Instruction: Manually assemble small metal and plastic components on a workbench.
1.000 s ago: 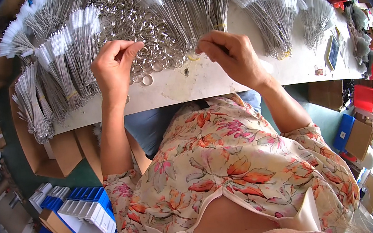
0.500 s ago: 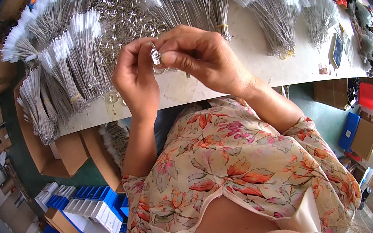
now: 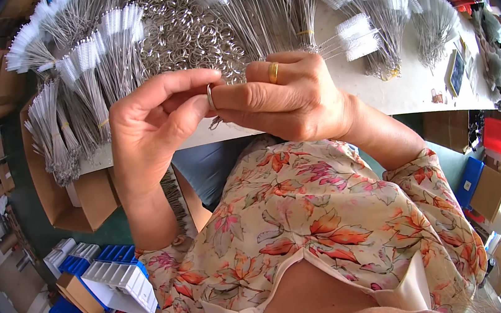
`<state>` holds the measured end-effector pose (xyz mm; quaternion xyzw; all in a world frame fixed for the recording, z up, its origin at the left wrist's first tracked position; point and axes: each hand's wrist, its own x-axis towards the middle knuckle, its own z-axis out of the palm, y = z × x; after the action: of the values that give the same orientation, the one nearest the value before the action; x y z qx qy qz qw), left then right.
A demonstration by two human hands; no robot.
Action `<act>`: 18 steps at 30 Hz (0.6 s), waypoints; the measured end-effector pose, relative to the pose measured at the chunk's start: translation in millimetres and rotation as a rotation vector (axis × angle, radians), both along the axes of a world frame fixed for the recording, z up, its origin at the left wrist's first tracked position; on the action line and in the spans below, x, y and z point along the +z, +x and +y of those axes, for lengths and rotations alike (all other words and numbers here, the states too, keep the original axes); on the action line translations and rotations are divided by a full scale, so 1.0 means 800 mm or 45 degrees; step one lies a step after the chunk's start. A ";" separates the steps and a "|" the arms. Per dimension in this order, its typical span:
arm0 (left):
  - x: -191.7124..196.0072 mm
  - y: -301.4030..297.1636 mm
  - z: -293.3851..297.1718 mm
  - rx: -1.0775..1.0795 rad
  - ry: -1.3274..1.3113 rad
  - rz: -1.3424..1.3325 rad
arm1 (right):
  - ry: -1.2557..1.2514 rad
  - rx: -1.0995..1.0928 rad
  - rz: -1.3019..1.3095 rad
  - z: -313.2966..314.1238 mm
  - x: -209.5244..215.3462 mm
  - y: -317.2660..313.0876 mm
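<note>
Head view: both hands have been raised off the table and brought close under the camera, where a second ago they were spread apart over the ring pile. A small metal ring is now pinched between the left hand and the right hand, at the point where their fingertips meet. The left thumb and forefinger are closed on the ring's left side; the right fingers are pressed together against its right side. A thin wire brush, white bristles at its far end, is seen running out from behind the right hand, and seems to be held there. It is judged that picking has given way to joining: ring and brush are being worked together in the air. Bundled brushes are left lying on the table.
</note>
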<state>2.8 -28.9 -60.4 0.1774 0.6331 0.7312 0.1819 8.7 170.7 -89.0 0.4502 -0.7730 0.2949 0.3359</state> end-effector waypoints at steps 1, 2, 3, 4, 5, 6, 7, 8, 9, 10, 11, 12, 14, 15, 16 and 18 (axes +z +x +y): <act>0.003 0.000 -0.005 -0.035 -0.055 0.040 | 0.005 0.016 0.020 -0.002 0.001 0.001; 0.004 0.000 -0.006 -0.038 -0.077 0.072 | 0.013 0.023 -0.004 -0.002 0.002 0.001; 0.006 0.001 -0.008 -0.036 -0.077 0.073 | 0.012 0.025 -0.002 -0.002 0.002 0.001; 0.006 0.001 -0.008 -0.039 -0.071 0.036 | 0.028 0.046 -0.012 -0.001 0.002 0.000; 0.007 0.001 -0.009 -0.043 -0.063 0.000 | 0.045 0.067 -0.021 -0.001 0.003 -0.002; 0.006 0.002 -0.009 -0.038 -0.063 0.001 | 0.045 0.071 -0.020 -0.003 0.003 -0.005; 0.005 0.002 -0.009 -0.022 -0.085 0.043 | 0.062 0.082 0.037 -0.004 0.004 -0.009; 0.004 0.003 -0.009 -0.006 -0.107 0.086 | 0.079 0.092 0.094 -0.005 0.006 -0.011; 0.003 0.003 -0.011 -0.003 -0.104 0.086 | 0.082 0.095 0.094 -0.006 0.007 -0.011; 0.002 0.002 -0.014 -0.005 -0.064 0.054 | 0.069 0.101 0.067 -0.006 0.008 -0.012; 0.000 0.002 -0.016 -0.006 -0.023 0.023 | 0.056 0.106 0.039 -0.006 0.009 -0.012; -0.001 0.001 -0.019 -0.004 -0.022 0.025 | 0.057 0.108 0.040 -0.007 0.009 -0.013; -0.004 0.000 -0.022 -0.004 -0.018 0.050 | 0.073 0.100 0.008 -0.008 0.009 -0.013; -0.004 0.000 -0.022 0.001 -0.018 0.051 | 0.073 0.105 0.009 -0.009 0.010 -0.015; -0.004 0.001 -0.022 0.019 -0.026 0.044 | 0.081 0.116 0.021 -0.010 0.010 -0.016; -0.003 0.002 -0.020 0.037 -0.035 0.036 | 0.088 0.127 0.033 -0.011 0.010 -0.018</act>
<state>4.7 -45.0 -63.1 0.1759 0.6481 0.7225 0.1645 -5.4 161.7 -80.8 0.5032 -0.7550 0.2785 0.3150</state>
